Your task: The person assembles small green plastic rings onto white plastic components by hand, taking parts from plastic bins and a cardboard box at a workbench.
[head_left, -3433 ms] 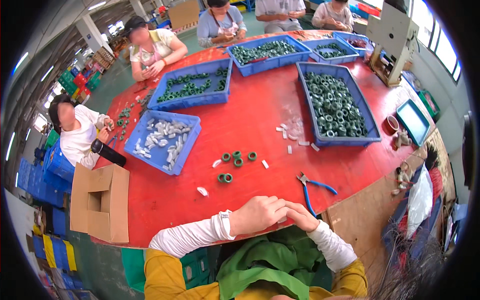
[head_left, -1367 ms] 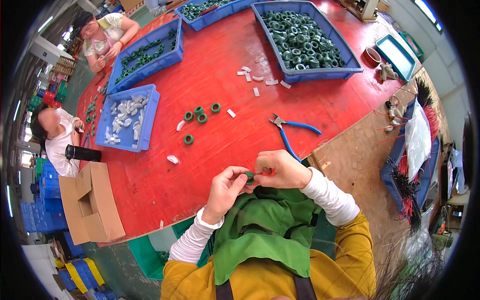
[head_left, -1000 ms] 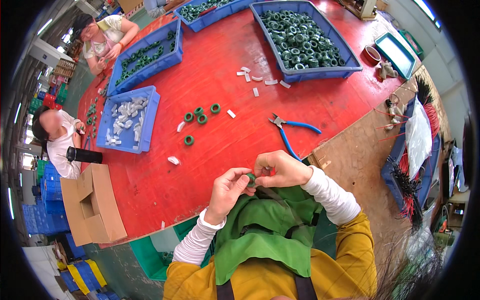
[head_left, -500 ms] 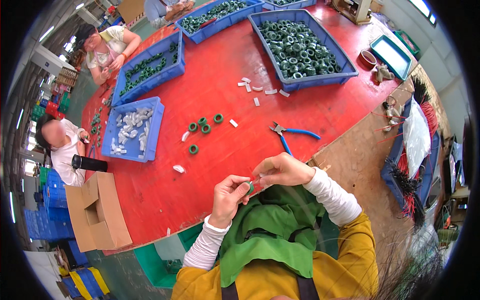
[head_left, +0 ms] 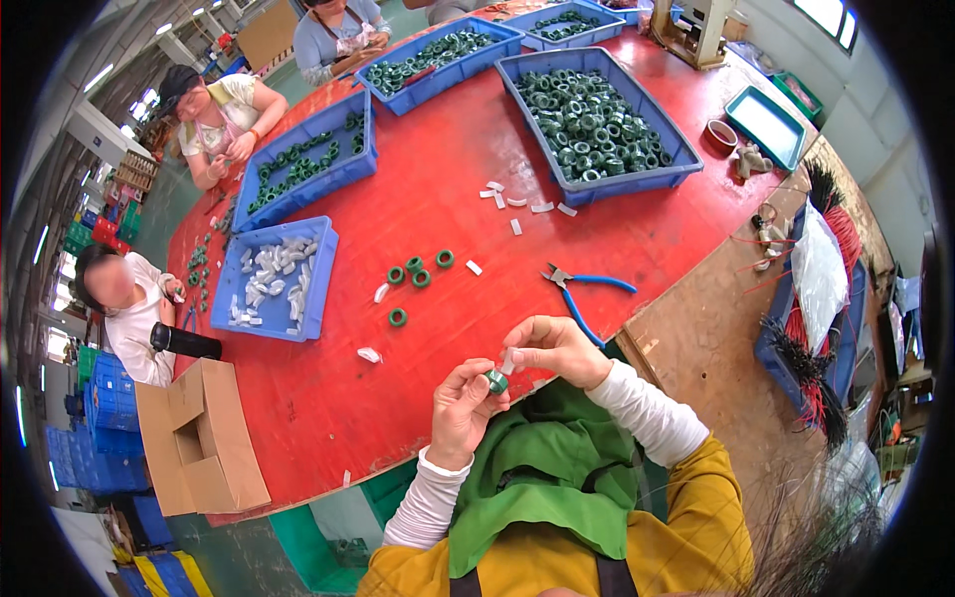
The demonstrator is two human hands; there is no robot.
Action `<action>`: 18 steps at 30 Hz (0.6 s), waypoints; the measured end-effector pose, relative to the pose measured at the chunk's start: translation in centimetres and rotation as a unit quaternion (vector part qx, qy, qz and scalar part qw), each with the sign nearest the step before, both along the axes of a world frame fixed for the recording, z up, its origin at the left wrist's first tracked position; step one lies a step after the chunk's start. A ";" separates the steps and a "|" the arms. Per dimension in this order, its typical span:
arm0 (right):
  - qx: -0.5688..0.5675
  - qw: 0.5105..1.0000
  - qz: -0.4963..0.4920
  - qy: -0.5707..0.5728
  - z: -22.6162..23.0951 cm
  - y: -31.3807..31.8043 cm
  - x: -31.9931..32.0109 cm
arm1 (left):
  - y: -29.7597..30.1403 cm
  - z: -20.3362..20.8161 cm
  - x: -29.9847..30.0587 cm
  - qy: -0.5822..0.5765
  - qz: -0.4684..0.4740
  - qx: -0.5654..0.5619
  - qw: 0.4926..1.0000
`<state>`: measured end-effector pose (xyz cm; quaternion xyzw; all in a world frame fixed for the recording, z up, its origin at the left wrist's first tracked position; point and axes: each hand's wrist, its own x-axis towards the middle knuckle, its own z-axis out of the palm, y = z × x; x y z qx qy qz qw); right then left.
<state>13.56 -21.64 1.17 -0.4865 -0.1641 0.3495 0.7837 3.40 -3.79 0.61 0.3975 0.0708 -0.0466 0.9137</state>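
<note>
Just past the table's near edge, my left hand [head_left: 456, 418] pinches a green ring [head_left: 496, 381] between thumb and fingers. My right hand [head_left: 562, 350] is closed on a small white strip [head_left: 508, 361], held right above the ring; whether the two touch I cannot tell. Beyond my hands, several loose green rings lie on the red table, one ring [head_left: 398, 317] apart from the rest. White pieces lie near them, including a crumpled-looking white piece [head_left: 369, 354] and a flat strip [head_left: 474, 268]. Blue-handled cutting pliers [head_left: 587, 282] rest beyond my right hand, jaws apart.
A blue tray [head_left: 686, 177] heaped with green rings stands far right. At left are a blue bin [head_left: 320, 284] of white pieces, a black bottle [head_left: 187, 341] and an open cardboard box [head_left: 237, 468]. Co-workers sit along the far left. Bundled wires [head_left: 851, 234] lie at right.
The white strip in my right hand now shows clearly above the green ring, which has turned a little in my left fingers. The whole view has shifted slightly, with the table appearing lower.
</note>
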 end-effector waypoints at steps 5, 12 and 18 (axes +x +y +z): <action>0.017 0.998 -0.052 0.008 -0.2 1.4 -1.9 | 0.1 -0.2 -0.1 0.018 0.010 -0.035 0.999; -0.017 0.975 -0.099 -0.196 -0.9 2.2 -3.8 | 0.4 -0.3 0.3 -0.011 0.030 -0.054 0.998; -0.120 0.908 -0.139 -0.377 0.0 2.2 -4.6 | 0.4 -0.6 0.2 0.009 0.057 -0.081 0.995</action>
